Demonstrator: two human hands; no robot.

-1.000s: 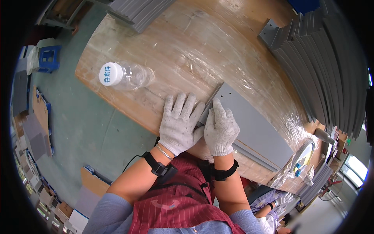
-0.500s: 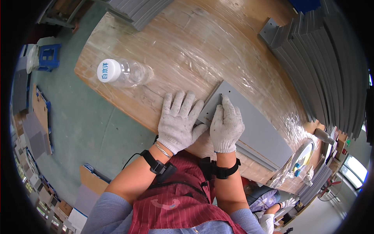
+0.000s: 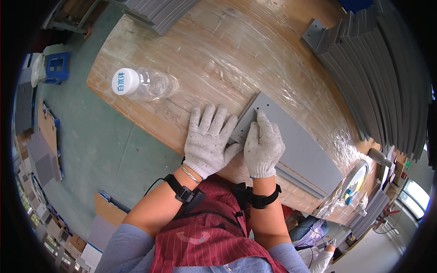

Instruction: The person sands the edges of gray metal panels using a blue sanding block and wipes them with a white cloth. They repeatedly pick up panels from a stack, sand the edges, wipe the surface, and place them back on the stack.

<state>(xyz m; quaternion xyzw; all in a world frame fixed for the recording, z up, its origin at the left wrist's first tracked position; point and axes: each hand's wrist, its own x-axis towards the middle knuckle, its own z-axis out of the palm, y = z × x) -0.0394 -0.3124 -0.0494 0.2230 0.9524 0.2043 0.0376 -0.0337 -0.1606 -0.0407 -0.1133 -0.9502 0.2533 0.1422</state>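
At the far left of the wooden bench [image 3: 218, 54], well away from the grey panel [image 3: 296, 145], a clear plastic bottle [image 3: 145, 84] lies on its side with its white cap on; we cannot tell whether anything is left in it. Nearer the panel, our left hand [image 3: 207, 141] lies flat on the bench, its gloved fingers spread wide and its thumb touching the panel's near corner, which we judge steadies the sheet against sliding. Our right hand [image 3: 263, 145] rests on that same end of the panel, fingers close together and the forefinger stretched toward the small holes at its edge, as if feeling for them; whether it pinches anything we cannot tell. The panel itself lies flat along the bench's near edge, running away to the right. Beyond it, further right, a stack of grey sheets [image 3: 382, 91] stands on edge.
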